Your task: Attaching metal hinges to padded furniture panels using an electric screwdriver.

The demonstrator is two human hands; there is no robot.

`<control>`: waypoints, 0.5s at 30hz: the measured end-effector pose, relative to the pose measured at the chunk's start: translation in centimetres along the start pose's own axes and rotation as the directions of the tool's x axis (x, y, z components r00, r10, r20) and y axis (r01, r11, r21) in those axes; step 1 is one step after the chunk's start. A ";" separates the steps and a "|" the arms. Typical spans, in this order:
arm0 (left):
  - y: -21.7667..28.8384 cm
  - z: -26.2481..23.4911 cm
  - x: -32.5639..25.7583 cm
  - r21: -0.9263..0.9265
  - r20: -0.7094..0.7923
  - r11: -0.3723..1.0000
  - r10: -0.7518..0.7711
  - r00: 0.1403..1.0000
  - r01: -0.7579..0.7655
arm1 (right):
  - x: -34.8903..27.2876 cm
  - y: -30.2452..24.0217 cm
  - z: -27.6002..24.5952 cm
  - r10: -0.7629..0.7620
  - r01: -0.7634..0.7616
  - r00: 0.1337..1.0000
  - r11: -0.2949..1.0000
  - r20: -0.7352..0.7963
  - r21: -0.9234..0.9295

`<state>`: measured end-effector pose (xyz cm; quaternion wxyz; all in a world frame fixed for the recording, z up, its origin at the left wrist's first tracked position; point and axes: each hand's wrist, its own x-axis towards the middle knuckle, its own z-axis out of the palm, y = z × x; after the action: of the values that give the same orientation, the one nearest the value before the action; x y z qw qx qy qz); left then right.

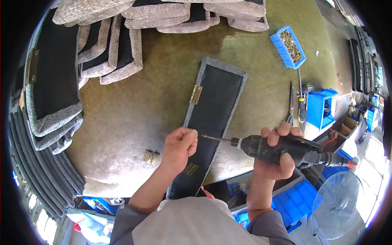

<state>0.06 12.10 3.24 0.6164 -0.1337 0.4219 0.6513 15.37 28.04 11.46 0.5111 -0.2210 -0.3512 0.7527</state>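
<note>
A long upholstered panel (216, 102), black in the middle with a grey fabric border, lies on the worn workbench (134, 118). A brass hinge (196, 94) sits on its left edge and another hinge (190, 168) lies near its front end. My right hand (274, 157) grips a black pneumatic screwdriver (277, 148), its bit pointing left over the panel. My left hand (179, 146) is closed with fingertips pinched right at the bit's tip; whatever it pinches is too small to make out.
Two loose hinges (150, 157) lie on the bench left of my left hand. Stacks of grey and black cushioned panels (57, 81) fill the left and back. A blue bin of screws (289, 45), blue bins (320, 108) and a fan (337, 204) stand at the right.
</note>
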 end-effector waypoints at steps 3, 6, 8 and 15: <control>-0.3 0.4 0.2 -0.112 0.071 0.994 0.020 0.997 -0.012 | 0.1 0.5 0.3 -0.021 0.021 0.998 1.000 -0.064 -0.004; -0.4 0.7 0.1 -0.132 0.025 0.991 -0.007 1.000 0.011 | 0.1 0.9 0.6 -0.013 0.013 0.998 1.000 -0.064 -0.011; -0.4 0.6 0.0 -0.160 0.035 0.987 0.005 0.999 0.001 | 0.1 1.1 0.7 0.001 -0.001 1.000 1.000 -0.030 -0.022; -0.4 -0.3 0.3 -0.137 0.137 0.990 0.040 0.990 -0.021 | 0.2 1.3 1.0 0.007 -0.007 1.000 1.000 -0.002 0.010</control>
<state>0.27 12.06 2.70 0.6239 -0.1229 0.3348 0.6954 13.80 27.57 11.15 0.5099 -0.2206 -0.3462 0.7560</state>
